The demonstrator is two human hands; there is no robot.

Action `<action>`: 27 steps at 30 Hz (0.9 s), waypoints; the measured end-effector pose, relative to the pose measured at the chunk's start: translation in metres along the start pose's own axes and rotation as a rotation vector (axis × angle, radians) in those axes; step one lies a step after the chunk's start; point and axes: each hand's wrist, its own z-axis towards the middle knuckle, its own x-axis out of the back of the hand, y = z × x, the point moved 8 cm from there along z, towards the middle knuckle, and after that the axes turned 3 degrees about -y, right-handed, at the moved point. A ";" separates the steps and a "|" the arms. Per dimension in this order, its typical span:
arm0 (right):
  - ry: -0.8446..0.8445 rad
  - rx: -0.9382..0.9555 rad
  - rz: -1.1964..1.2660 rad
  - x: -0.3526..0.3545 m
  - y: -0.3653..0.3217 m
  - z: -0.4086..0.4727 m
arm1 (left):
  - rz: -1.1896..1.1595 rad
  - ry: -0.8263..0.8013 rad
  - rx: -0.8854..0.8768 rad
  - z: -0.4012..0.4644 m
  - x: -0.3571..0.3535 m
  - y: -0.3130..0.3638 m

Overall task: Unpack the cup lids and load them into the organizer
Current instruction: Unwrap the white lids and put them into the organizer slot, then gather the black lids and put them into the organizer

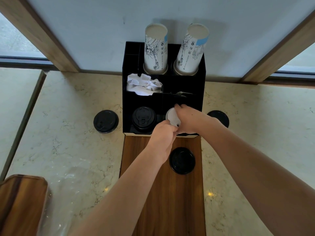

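Observation:
A black organizer [202,77] stands against the wall. Its front left slot holds a stack of black lids [143,119]. Over the front right slot, both hands hold a stack of white lids [172,116]: my right hand [189,119] wraps it from the top and right, my left hand [162,133] pinches its near edge. Loose black lids lie on the counter to the left [105,121], to the right [219,117], and on the wooden strip [182,160] below my hands.
Two tall stacks of printed paper cups [156,48] [190,48] stand upside down in the organizer's back slots, with white napkins [143,85] in the middle left slot. Clear plastic wrap [68,189] lies on the marble counter at lower left, beside a wooden tray [22,201].

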 end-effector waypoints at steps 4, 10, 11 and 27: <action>0.042 -0.083 0.042 -0.001 0.000 -0.010 | -0.218 0.056 -0.017 -0.013 0.006 -0.005; 0.410 -0.049 0.425 0.025 0.004 -0.071 | -0.186 0.247 0.011 -0.042 0.043 -0.049; 0.564 -0.066 0.550 0.027 0.010 -0.092 | -0.180 0.270 0.056 -0.047 0.050 -0.062; 0.230 -0.559 1.195 -0.128 0.010 -0.152 | 0.043 0.273 0.184 -0.053 0.028 -0.092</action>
